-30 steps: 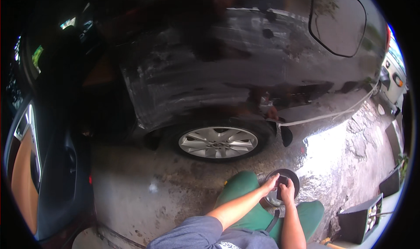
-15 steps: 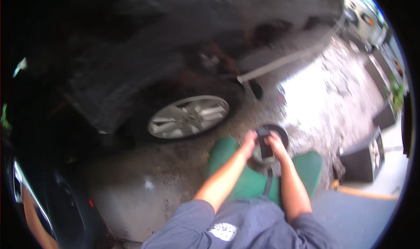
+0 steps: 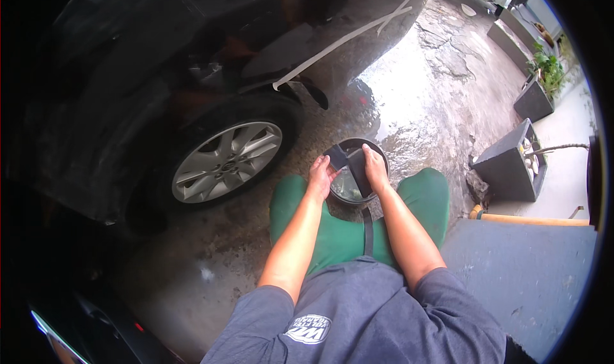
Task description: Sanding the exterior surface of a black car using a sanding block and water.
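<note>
Over a round black bucket [image 3: 351, 201] of water between my green-clad knees, my left hand [image 3: 322, 175] holds a small dark, flat square piece [image 3: 334, 154], pinched at its lower edge. My right hand [image 3: 374, 167] grips a longer dark strip [image 3: 358, 173] whose lower end hangs inside the bucket; whether the two pieces are joined, I cannot tell. Just ahead and to the left is a dark car body [image 3: 211, 57] with pale smudges and a line of beige tape [image 3: 307, 63], above a silver-spoked wheel [image 3: 227, 162].
At the right stand dark planters [image 3: 502, 162] with stones and plants [image 3: 543, 70] beside a pale wall. A blue-grey step [image 3: 511, 268] with an orange edge is at my lower right. An open car door [image 3: 96, 319] is at lower left. Wet cracked concrete [image 3: 441, 51] runs toward a parked vehicle behind.
My view has turned down and to the right, bringing more planters in. My hands, closer together a second ago, are now slightly apart, with the dark square raised in my left fingers.
</note>
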`<move>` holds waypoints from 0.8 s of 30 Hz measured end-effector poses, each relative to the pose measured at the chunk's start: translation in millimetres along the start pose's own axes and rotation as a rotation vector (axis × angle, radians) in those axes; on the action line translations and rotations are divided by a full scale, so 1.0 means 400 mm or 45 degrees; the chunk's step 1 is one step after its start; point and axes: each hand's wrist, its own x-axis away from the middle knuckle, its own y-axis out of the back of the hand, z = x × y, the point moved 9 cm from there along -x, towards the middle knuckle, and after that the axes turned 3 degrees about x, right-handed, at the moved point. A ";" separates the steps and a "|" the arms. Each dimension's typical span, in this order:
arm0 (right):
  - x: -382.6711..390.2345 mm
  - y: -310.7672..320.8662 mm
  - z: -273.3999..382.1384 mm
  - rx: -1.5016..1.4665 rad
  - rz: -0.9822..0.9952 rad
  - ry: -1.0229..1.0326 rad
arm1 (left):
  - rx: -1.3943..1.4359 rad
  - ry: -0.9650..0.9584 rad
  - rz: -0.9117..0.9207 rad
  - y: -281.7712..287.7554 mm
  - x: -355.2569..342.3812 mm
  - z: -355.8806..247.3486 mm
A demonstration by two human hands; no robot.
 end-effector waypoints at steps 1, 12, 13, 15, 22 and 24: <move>0.004 -0.008 0.028 0.000 0.005 0.088 | 0.007 -0.020 0.038 -0.005 0.002 -0.008; 0.050 -0.045 0.120 0.266 0.109 0.274 | 0.069 -0.097 0.205 -0.039 -0.003 -0.040; 0.053 -0.048 0.125 0.292 0.118 0.288 | 0.012 -0.097 0.192 -0.042 0.000 -0.041; 0.050 -0.057 0.116 0.285 0.173 0.208 | -0.059 -0.101 0.151 -0.044 0.008 -0.039; -0.003 -0.041 0.018 -0.156 0.189 -0.061 | -0.755 -0.470 0.360 -0.093 0.012 -0.055; 0.007 -0.057 -0.007 -0.359 0.241 -0.332 | -1.094 -0.761 0.239 -0.096 0.041 -0.065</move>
